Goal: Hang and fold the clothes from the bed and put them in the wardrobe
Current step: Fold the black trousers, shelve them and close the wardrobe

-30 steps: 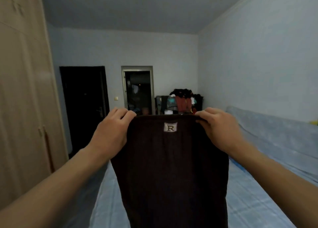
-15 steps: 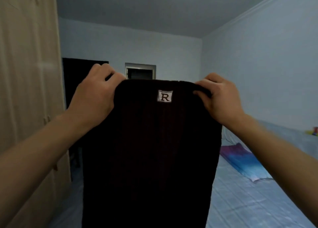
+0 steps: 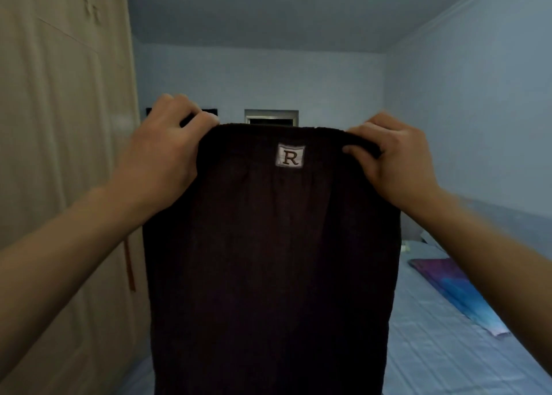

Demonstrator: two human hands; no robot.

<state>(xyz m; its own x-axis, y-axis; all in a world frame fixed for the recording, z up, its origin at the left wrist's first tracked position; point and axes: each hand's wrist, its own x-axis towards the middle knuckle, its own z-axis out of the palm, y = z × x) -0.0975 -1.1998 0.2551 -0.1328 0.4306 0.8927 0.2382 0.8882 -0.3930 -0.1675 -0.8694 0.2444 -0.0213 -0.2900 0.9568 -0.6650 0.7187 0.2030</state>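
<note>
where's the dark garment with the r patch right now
In the head view the dark garment hangs centre frame, its top edge gripped by the left hand and right hand, wardrobe to its left, bed at lower right.

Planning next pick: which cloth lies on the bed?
The purple-blue cloth, flat on the bed; the dark garment with the R label hangs from the left hand and right hand.
</note>
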